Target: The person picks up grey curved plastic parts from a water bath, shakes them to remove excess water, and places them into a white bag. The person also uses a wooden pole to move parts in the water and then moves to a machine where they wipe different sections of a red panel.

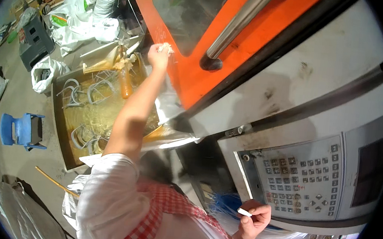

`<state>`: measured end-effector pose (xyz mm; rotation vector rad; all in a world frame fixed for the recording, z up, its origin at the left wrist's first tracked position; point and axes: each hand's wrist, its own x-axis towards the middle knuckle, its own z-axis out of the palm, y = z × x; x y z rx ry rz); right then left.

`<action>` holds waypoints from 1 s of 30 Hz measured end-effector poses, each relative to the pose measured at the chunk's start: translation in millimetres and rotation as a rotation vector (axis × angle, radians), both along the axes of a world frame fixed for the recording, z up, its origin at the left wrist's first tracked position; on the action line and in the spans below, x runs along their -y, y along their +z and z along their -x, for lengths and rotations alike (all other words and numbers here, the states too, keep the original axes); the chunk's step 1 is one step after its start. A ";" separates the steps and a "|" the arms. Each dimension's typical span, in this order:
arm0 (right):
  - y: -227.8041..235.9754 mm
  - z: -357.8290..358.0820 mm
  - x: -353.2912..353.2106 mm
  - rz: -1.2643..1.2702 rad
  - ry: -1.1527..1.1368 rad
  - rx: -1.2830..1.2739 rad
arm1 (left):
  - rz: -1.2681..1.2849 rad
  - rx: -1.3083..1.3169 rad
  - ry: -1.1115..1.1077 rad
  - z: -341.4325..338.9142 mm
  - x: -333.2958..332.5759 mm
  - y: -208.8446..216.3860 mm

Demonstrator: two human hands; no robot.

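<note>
My left hand (pixel 157 56) is stretched out to the orange machine door (pixel 181 80), its fingers closed on a crumpled cream-coloured rag (pixel 165 48). The rag is against or very close to the door, beside faint white writing on the orange paint. Low on the right, my right hand (pixel 255 219) pinches a short white stick of chalk (pixel 244 212) between thumb and fingers, below the machine's control panel (pixel 302 181). A steel handle bar (pixel 240 26) runs up the door, to the right of my left hand.
A water-filled tank (pixel 56 123) with grey curved parts (pixel 70 94) in it stands at left, below my left arm. Farther left are a blue chair (pixel 20 129), a white sack (pixel 45 74) and a dark grey plastic stool (pixel 35 42). White bags (pixel 90 24) lie behind.
</note>
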<state>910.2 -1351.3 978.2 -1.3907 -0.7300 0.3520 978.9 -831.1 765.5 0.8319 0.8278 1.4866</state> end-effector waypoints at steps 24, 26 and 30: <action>-103.6 -53.7 -302.7 0.556 0.068 0.516 | 0.026 -0.375 -0.372 104.6 162.5 -51.9; -112.3 -61.1 -347.9 0.649 0.018 0.893 | 0.114 -0.303 -0.465 128.6 177.8 -63.6; -112.2 -82.8 -408.6 0.434 0.039 1.654 | 0.309 -0.275 -0.594 165.7 204.7 -54.3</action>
